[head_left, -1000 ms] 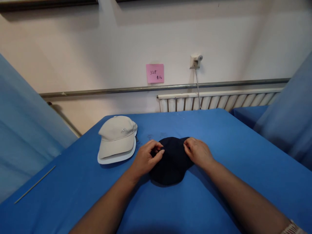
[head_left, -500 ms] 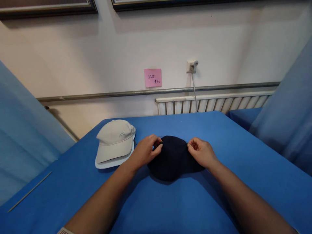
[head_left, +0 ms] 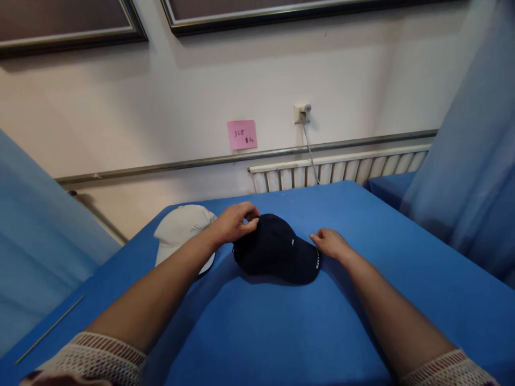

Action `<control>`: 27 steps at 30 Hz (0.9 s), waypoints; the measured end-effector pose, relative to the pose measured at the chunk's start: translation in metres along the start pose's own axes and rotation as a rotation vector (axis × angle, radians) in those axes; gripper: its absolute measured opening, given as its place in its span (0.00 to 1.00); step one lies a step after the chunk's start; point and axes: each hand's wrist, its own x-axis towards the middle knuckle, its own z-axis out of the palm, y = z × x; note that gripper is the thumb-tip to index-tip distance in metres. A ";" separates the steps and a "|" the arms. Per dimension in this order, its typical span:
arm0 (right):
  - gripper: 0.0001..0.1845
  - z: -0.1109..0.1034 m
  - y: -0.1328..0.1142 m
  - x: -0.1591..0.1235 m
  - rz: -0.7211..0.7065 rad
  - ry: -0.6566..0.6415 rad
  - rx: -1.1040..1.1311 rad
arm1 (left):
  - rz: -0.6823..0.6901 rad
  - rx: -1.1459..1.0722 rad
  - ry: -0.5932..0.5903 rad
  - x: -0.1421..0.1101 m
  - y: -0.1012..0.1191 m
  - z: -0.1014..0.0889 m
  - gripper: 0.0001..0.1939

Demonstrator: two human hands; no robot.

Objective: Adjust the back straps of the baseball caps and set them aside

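A dark navy baseball cap (head_left: 269, 249) rests crown up on the blue-covered table, its brim pointing right with white lettering along the edge. My left hand (head_left: 241, 221) pinches the crown's upper left side between thumb and fingers. At the brim's far right edge, my right hand (head_left: 330, 243) has its fingers closed together on the rim; its thumb is mostly hidden. Left of the dark cap sits a pale cap (head_left: 183, 228) with a small striped logo, partly covered by my left forearm. A light blue brim edge shows beneath it.
A thin rod (head_left: 50, 329) lies on the blue table cover (head_left: 257, 332) at left. Blue curtains (head_left: 36, 241) hang on both sides. Behind the table are a metal rail (head_left: 193, 162), a radiator (head_left: 341, 169), a plugged-in socket (head_left: 301, 113) and a pink note (head_left: 242, 134).
The dark cap has turned so its logo and brim now show, brim to the right. My left hand has shifted up and left, its forearm now over the pale cap. The camera view has tilted.
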 end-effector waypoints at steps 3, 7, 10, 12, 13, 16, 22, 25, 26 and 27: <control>0.17 0.005 -0.002 -0.002 0.104 -0.161 0.197 | 0.035 0.075 -0.031 0.007 -0.005 -0.005 0.08; 0.14 0.009 -0.005 -0.006 0.203 -0.296 0.381 | 0.032 0.141 -0.031 0.015 -0.007 -0.012 0.09; 0.12 0.008 -0.006 -0.013 0.238 -0.344 0.542 | 0.004 0.144 -0.015 0.020 -0.006 -0.015 0.09; 0.13 0.005 -0.006 -0.019 0.232 -0.367 0.636 | -0.042 0.120 0.021 0.023 -0.007 -0.017 0.09; 0.13 0.003 -0.005 -0.022 0.236 -0.381 0.699 | -0.066 0.097 0.040 0.024 -0.007 -0.017 0.09; 0.11 0.000 -0.001 -0.031 0.295 -0.411 0.938 | -0.113 0.016 0.064 0.029 -0.010 -0.015 0.09; 0.15 -0.003 0.012 -0.040 0.401 -0.241 1.047 | -0.036 0.027 0.003 0.040 -0.014 -0.004 0.12; 0.17 -0.006 0.018 -0.043 0.426 -0.194 1.069 | -0.004 0.062 -0.016 0.046 -0.014 0.004 0.12; 0.16 -0.007 0.019 -0.044 0.434 -0.185 1.090 | -0.009 0.054 -0.020 0.047 -0.014 0.007 0.11; 0.15 -0.009 0.021 -0.044 0.445 -0.181 1.115 | -0.020 0.034 -0.023 0.049 -0.015 0.011 0.11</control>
